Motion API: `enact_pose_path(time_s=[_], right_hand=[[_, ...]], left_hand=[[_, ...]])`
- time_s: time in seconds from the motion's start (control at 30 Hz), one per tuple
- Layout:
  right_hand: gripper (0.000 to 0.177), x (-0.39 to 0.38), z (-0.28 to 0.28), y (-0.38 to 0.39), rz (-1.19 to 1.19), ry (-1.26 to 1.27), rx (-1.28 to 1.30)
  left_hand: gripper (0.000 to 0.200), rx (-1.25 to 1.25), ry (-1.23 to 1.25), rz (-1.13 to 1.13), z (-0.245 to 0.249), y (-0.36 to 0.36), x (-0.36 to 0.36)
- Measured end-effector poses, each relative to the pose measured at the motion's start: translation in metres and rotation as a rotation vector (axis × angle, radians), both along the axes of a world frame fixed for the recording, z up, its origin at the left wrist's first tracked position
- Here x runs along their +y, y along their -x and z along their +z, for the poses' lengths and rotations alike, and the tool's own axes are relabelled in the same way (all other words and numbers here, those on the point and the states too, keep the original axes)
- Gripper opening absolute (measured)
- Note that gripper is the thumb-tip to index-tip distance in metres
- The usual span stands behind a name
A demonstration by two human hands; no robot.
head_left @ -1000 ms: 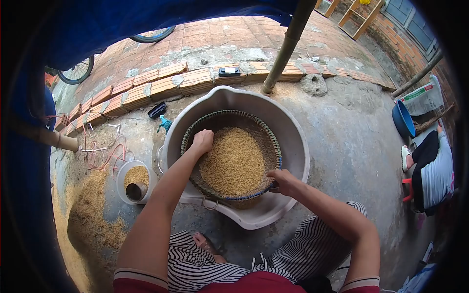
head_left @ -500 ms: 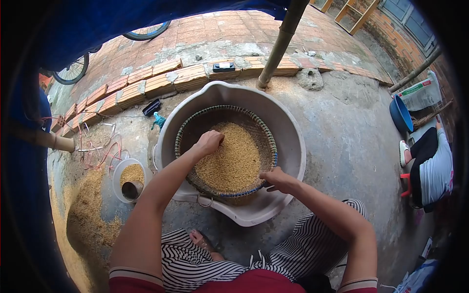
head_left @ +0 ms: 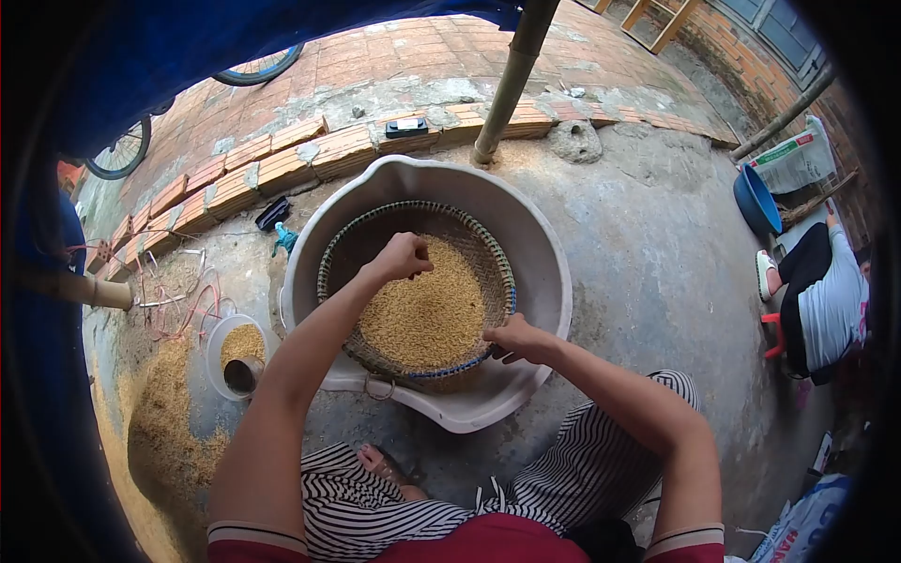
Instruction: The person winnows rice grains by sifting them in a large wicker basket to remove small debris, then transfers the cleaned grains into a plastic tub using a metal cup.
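Note:
A round woven basket (head_left: 334,255) with a blue rim holds a heap of golden grain (head_left: 427,314). It rests inside a large pale plastic basin (head_left: 540,272) on the concrete ground. My left hand (head_left: 404,255) is over the far side of the grain, fingers curled as if pinching some. My right hand (head_left: 516,340) grips the basket's near right rim.
A small white bucket (head_left: 218,347) with grain and a tin can stands at the left beside a husk pile (head_left: 174,422). A bamboo pole (head_left: 507,80) rises behind the basin. Bricks, a phone (head_left: 405,127), a blue tub (head_left: 754,200) and a seated person (head_left: 821,300) surround.
My left hand has moved from the basket's left edge toward the middle of the grain and closed. The right hand stays on the rim. The view has shifted slightly.

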State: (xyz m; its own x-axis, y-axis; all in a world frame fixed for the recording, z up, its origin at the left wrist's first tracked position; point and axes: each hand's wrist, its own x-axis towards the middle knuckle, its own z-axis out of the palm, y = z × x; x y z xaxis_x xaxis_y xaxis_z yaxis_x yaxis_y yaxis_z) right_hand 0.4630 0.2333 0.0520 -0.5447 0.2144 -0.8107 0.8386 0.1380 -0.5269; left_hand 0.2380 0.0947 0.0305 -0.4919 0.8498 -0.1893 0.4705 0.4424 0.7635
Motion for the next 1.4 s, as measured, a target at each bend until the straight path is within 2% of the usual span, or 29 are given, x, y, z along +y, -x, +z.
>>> enact_pose_path(time_s=[0.03, 0.1, 0.13, 0.2, 0.23, 0.3, 0.47, 0.53, 0.57, 0.63, 0.67, 0.7, 0.77, 0.8, 0.83, 0.9, 0.93, 1.0, 1.03, 1.1, 1.23, 1.4], right_hand=[[0.042, -0.002, 0.003, 0.000, -0.002, -0.001, -0.001], [0.043, -0.004, 0.011, 0.000, -0.017, -0.042, 0.007], [0.043, -0.004, 0.010, 0.000, -0.017, -0.044, 0.007], [0.044, -0.003, 0.007, -0.001, 0.008, -0.060, 0.013], [0.044, -0.002, 0.006, -0.001, 0.009, -0.067, 0.014], [0.043, -0.001, 0.005, -0.001, 0.022, -0.059, 0.020], [0.037, 0.004, -0.004, -0.001, 0.037, -0.053, 0.040], [0.056, 0.009, -0.009, -0.002, 0.035, 0.018, 0.101], [0.056, 0.011, -0.008, -0.002, 0.034, 0.023, 0.101], [0.033, 0.009, 0.003, -0.003, 0.067, -0.002, 0.093], [0.033, 0.010, 0.002, -0.003, 0.068, 0.003, 0.096], [0.032, 0.010, 0.001, -0.003, 0.074, 0.005, 0.098], [0.031, 0.012, 0.001, -0.003, 0.081, 0.008, 0.104], [0.031, 0.012, 0.006, -0.002, 0.085, 0.023, 0.096], [0.031, 0.013, 0.008, -0.002, 0.089, 0.038, 0.087], [0.030, 0.014, 0.007, -0.002, 0.093, 0.049, 0.093], [0.030, 0.014, 0.007, -0.002, 0.099, 0.058, 0.099], [0.030, 0.014, 0.004, -0.002, 0.100, 0.051, 0.095], [0.029, 0.014, 0.003, -0.002, 0.093, 0.042, 0.092], [0.029, 0.013, 0.003, -0.002, 0.092, 0.036, 0.087], [0.027, 0.013, 0.004, -0.002, 0.101, 0.015, 0.097], [0.026, 0.016, 0.000, -0.003, 0.148, -0.008, 0.134]], left_hand=[[0.012, 0.004, -0.042, -0.016, -0.007, -0.004, 0.010], [0.012, 0.336, -0.154, -0.167, -0.023, -0.009, 0.027], [0.012, 0.336, -0.157, -0.166, -0.038, -0.008, 0.033], [0.011, 0.596, -0.285, -0.101, -0.053, -0.011, 0.042], [0.011, 0.598, -0.291, -0.098, -0.052, -0.013, 0.043], [0.011, 0.476, 0.024, -0.146, -0.050, -0.021, 0.045], [0.012, 0.526, -0.051, -0.131, -0.057, -0.021, 0.043], [0.010, 0.287, -0.188, -0.025, -0.048, -0.011, 0.044], [0.010, 0.286, -0.183, -0.026, -0.040, -0.005, 0.043], [0.017, -0.250, 0.006, 0.086, -0.008, 0.002, 0.037], [0.019, -0.444, 0.040, 0.037, -0.008, 0.010, 0.035], [0.019, -0.442, 0.043, 0.039, -0.004, 0.011, 0.029], [0.011, -0.994, -0.065, 0.047, 0.003, 0.008, 0.017], [0.008, -1.071, -0.066, 0.065, 0.000, 0.009, 0.013], [0.008, -1.068, -0.064, 0.067, 0.011, 0.003, 0.011], [0.008, -1.230, -0.086, 0.229, 0.031, -0.007, 0.006], [0.008, -1.231, -0.088, 0.235, 0.025, -0.004, 0.004], [0.010, -1.256, -0.163, 0.076, 0.019, 0.003, 0.000], [0.010, -1.256, -0.164, 0.078, 0.021, 0.004, -0.001], [0.014, -1.017, -0.012, 0.029, 0.027, 0.004, -0.001], [0.017, -0.848, 0.079, 0.039, 0.022, 0.015, 0.002], [0.017, -1.121, -0.041, 0.117, 0.028, 0.015, 0.001]])
